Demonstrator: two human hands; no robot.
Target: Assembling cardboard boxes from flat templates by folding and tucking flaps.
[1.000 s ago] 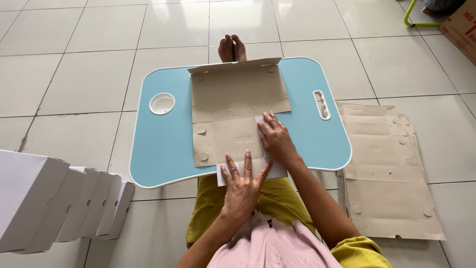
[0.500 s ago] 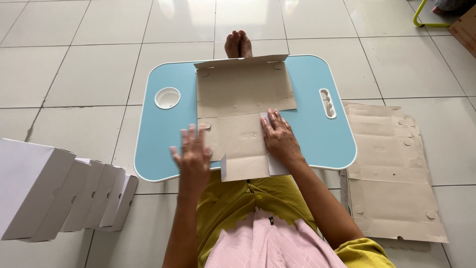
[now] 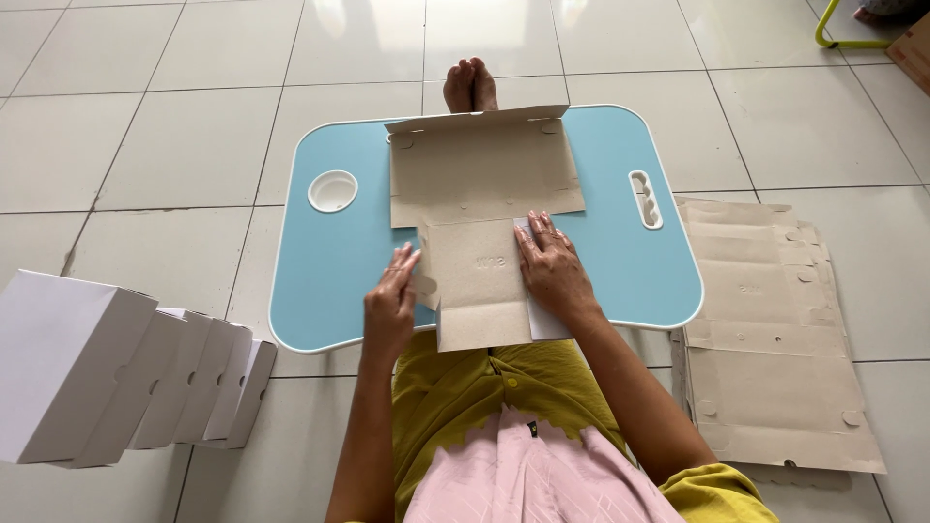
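Since half a second ago, our left hand (image 3: 392, 302) is coming in against the left side flap of the flat brown cardboard box blank (image 3: 481, 228), fingers straight and unclenched, grasping nothing. Our right hand (image 3: 552, 268) is pressing its right flap flat, fingers spread. We are keeping the blank on the light-blue lap table (image 3: 329, 271), its long axis pointing away from us, between both hands.

left grip (image 3: 390, 303) edge-on, fingers straight; right grip (image 3: 552, 266) flat, palm down, fingers spread.

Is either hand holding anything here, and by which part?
The left hand touches the cardboard blank at its left side flap; the right hand presses flat on its right flap. Neither grips it.
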